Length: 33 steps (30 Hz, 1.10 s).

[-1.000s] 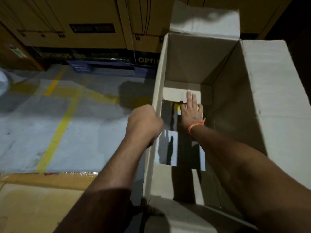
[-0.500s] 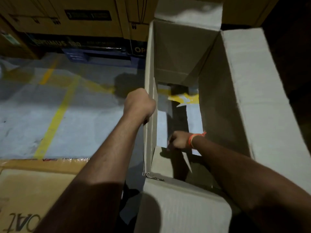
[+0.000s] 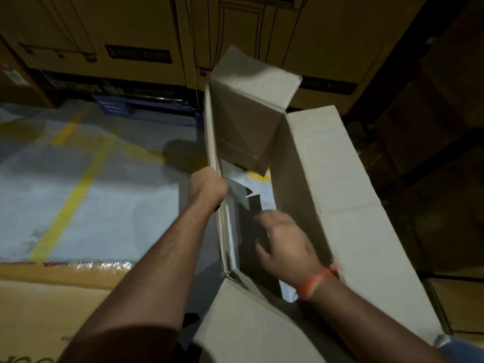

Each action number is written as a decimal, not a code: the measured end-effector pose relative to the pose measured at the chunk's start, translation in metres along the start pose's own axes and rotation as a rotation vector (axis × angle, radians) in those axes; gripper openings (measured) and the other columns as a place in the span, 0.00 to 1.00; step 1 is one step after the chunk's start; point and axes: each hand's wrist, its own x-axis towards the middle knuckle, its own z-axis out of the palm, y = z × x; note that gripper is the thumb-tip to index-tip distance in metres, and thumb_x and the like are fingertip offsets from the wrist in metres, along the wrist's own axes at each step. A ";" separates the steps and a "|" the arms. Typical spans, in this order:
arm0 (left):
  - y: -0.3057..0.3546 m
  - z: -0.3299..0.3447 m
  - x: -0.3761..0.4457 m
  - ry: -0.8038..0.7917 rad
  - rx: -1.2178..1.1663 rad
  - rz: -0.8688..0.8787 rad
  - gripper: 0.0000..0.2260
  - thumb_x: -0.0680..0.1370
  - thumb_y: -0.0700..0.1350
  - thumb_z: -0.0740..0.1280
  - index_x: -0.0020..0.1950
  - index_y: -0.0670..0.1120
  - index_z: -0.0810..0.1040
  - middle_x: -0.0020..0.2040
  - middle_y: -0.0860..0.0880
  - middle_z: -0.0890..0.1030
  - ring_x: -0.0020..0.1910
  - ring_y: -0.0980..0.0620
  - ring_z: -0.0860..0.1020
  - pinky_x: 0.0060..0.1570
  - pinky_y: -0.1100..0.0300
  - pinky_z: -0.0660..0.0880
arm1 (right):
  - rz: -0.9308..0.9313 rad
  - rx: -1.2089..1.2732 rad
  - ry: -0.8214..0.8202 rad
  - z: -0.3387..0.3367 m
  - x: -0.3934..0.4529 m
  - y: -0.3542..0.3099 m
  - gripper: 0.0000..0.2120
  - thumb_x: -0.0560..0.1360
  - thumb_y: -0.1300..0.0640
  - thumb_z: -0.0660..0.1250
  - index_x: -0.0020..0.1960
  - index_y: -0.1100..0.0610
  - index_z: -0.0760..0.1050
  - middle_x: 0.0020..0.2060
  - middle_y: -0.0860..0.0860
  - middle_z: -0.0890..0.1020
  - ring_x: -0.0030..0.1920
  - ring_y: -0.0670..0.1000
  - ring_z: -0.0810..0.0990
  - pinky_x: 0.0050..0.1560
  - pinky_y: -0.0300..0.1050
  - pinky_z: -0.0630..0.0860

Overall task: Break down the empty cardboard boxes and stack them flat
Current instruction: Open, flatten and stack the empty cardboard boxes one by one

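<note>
On the grey floor [image 3: 86, 205], toward 1 o'clock, stood the open cardboard box [image 3: 337, 205]. Left hand [image 3: 208, 187] gripped its left wall's top edge; the blurred right hand [image 3: 285, 244] hovered inside, fingers seemingly loose, holding nothing.

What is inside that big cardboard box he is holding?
Nothing is packed inside the box. The bottom is open, showing grey floor with yellow paint. The right hand reaches in and hides part of it.

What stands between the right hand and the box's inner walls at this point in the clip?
Nothing visible. The right hand is inside the open cardboard box, blurred, with no object around it; the floor shows through the opened bottom. The left hand grips the left wall's top edge.
</note>
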 end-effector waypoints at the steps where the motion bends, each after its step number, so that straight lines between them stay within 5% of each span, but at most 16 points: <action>1: -0.001 0.005 0.002 0.004 0.017 -0.002 0.08 0.80 0.39 0.65 0.52 0.36 0.81 0.46 0.39 0.82 0.41 0.39 0.81 0.31 0.56 0.75 | -0.043 -0.072 0.149 -0.014 -0.011 0.002 0.21 0.68 0.55 0.68 0.60 0.57 0.77 0.61 0.56 0.78 0.62 0.58 0.74 0.62 0.49 0.73; 3: -0.001 0.016 0.005 0.019 0.025 -0.016 0.08 0.81 0.42 0.67 0.54 0.38 0.81 0.47 0.41 0.82 0.42 0.42 0.81 0.35 0.55 0.79 | 0.054 -0.244 0.238 -0.035 -0.030 0.015 0.28 0.66 0.52 0.75 0.65 0.54 0.74 0.68 0.57 0.72 0.69 0.60 0.69 0.67 0.55 0.70; 6: 0.001 0.032 0.006 0.030 0.047 -0.030 0.09 0.81 0.43 0.67 0.57 0.39 0.81 0.50 0.41 0.82 0.46 0.42 0.82 0.40 0.53 0.81 | 0.354 -0.327 0.084 -0.042 -0.041 0.051 0.41 0.67 0.44 0.78 0.75 0.47 0.64 0.77 0.57 0.60 0.77 0.60 0.58 0.72 0.59 0.68; 10: 0.008 0.052 0.008 0.018 0.058 -0.039 0.10 0.81 0.44 0.68 0.58 0.39 0.81 0.51 0.41 0.82 0.47 0.42 0.82 0.39 0.54 0.78 | 0.441 -0.231 -0.137 -0.014 -0.032 0.091 0.43 0.71 0.41 0.75 0.79 0.40 0.57 0.79 0.55 0.48 0.79 0.61 0.53 0.71 0.59 0.71; 16: 0.015 0.074 0.010 0.000 0.055 -0.054 0.13 0.82 0.45 0.67 0.62 0.39 0.80 0.57 0.40 0.82 0.53 0.39 0.82 0.41 0.54 0.75 | 0.709 -0.227 -0.152 0.018 -0.011 0.118 0.53 0.71 0.44 0.76 0.79 0.36 0.39 0.80 0.59 0.39 0.79 0.69 0.49 0.70 0.69 0.67; 19: 0.012 0.080 0.018 -0.012 0.053 -0.081 0.14 0.82 0.45 0.67 0.64 0.38 0.79 0.60 0.39 0.81 0.56 0.38 0.81 0.43 0.53 0.75 | 0.711 -0.086 -0.181 0.028 -0.009 0.129 0.59 0.73 0.56 0.74 0.74 0.33 0.25 0.78 0.64 0.55 0.70 0.68 0.70 0.61 0.65 0.78; 22: 0.014 0.077 0.021 0.010 0.038 -0.114 0.13 0.83 0.44 0.66 0.64 0.38 0.78 0.60 0.38 0.81 0.56 0.38 0.81 0.42 0.54 0.75 | 0.526 -0.056 -0.146 0.037 -0.013 0.133 0.58 0.76 0.64 0.66 0.68 0.30 0.18 0.56 0.58 0.74 0.45 0.55 0.81 0.46 0.55 0.84; 24: 0.015 0.075 0.023 0.038 -0.052 -0.150 0.13 0.83 0.43 0.65 0.64 0.38 0.78 0.59 0.38 0.81 0.54 0.38 0.81 0.45 0.50 0.80 | 0.439 -0.105 -0.185 0.039 -0.016 0.128 0.53 0.77 0.67 0.61 0.71 0.31 0.22 0.52 0.56 0.75 0.44 0.56 0.81 0.48 0.54 0.83; 27: 0.012 0.072 0.030 0.019 -0.221 -0.098 0.14 0.83 0.46 0.64 0.65 0.40 0.77 0.59 0.40 0.80 0.56 0.38 0.80 0.51 0.48 0.81 | 0.379 -0.052 -0.222 0.045 -0.018 0.116 0.45 0.75 0.68 0.59 0.81 0.36 0.44 0.57 0.58 0.77 0.52 0.62 0.81 0.56 0.55 0.78; 30: -0.005 0.074 0.027 -0.260 -0.732 -0.098 0.18 0.83 0.47 0.65 0.73 0.47 0.70 0.66 0.41 0.78 0.63 0.42 0.79 0.65 0.43 0.77 | 0.382 -0.009 -0.175 0.057 -0.019 0.107 0.44 0.73 0.67 0.61 0.81 0.39 0.51 0.59 0.57 0.76 0.55 0.64 0.80 0.56 0.54 0.76; 33: -0.048 0.101 0.019 -0.471 -0.784 -0.313 0.27 0.78 0.58 0.70 0.72 0.46 0.71 0.69 0.39 0.77 0.65 0.40 0.78 0.67 0.41 0.73 | 0.432 0.003 -0.138 0.064 -0.019 0.098 0.44 0.73 0.67 0.62 0.82 0.41 0.51 0.58 0.57 0.76 0.56 0.64 0.79 0.57 0.54 0.76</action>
